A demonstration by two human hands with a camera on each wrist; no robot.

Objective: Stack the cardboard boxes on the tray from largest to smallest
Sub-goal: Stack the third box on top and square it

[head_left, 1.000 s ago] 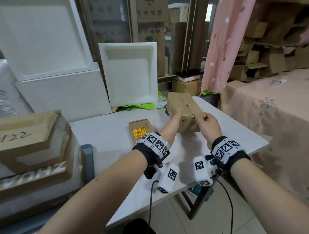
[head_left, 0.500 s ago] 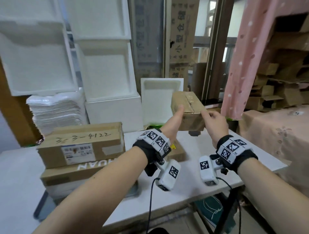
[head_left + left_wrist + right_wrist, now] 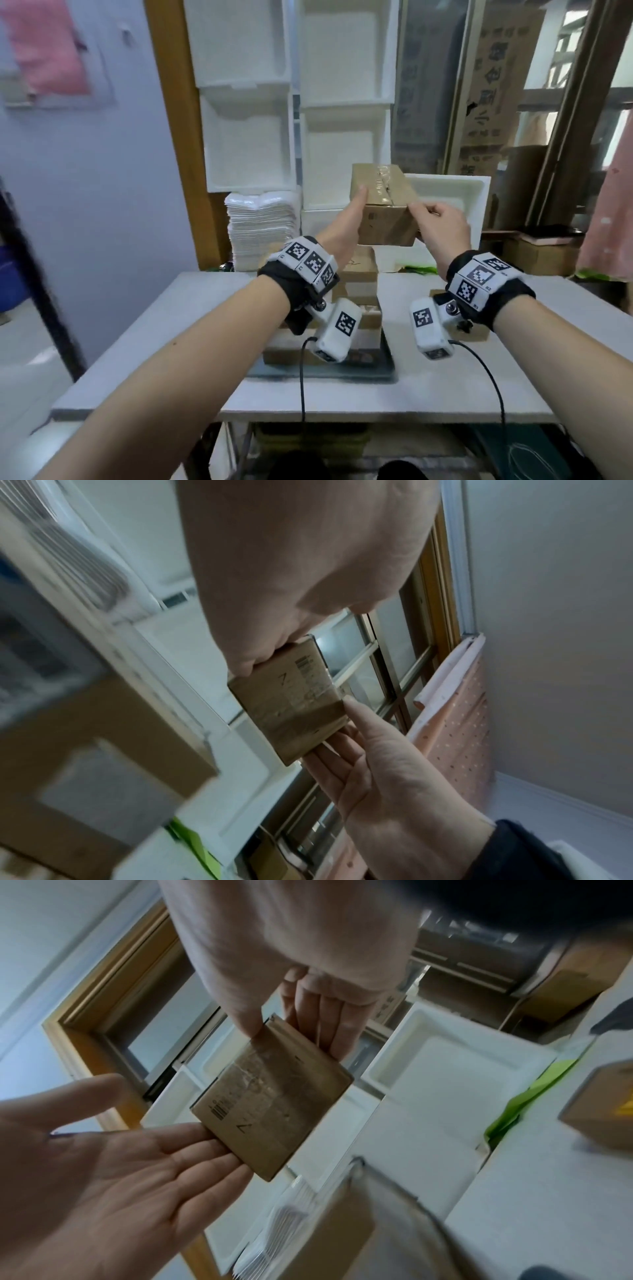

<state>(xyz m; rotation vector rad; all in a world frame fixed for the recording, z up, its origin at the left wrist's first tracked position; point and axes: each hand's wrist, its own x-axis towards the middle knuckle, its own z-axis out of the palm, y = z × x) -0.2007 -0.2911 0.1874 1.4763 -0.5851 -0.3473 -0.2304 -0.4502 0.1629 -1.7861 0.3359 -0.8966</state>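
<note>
I hold a brown taped cardboard box [image 3: 383, 209] in the air between both hands. It hangs just above a stack of larger cardboard boxes [image 3: 359, 270] that stands on a dark grey tray [image 3: 322, 373] on the white table [image 3: 445, 387]. My left hand [image 3: 349, 219] presses flat, with straight fingers, against the box's left side. On the near right corner my right hand [image 3: 438, 222] pinches it between thumb and fingers. From below, the right wrist view shows the box's underside [image 3: 274, 1110] with a barcode. My wrists hide much of the stack.
White foam boxes [image 3: 342, 102] are piled against the wall behind the table, with a pile of white foam sheets [image 3: 260, 233] to their left. A foam lid [image 3: 445, 195] leans at the back right. A small box with a yellow label [image 3: 609, 1118] lies on the table to the right.
Both hands have lifted the brown box off the right side of the table and carried it left and up. It now hangs over the stack on the tray.
</note>
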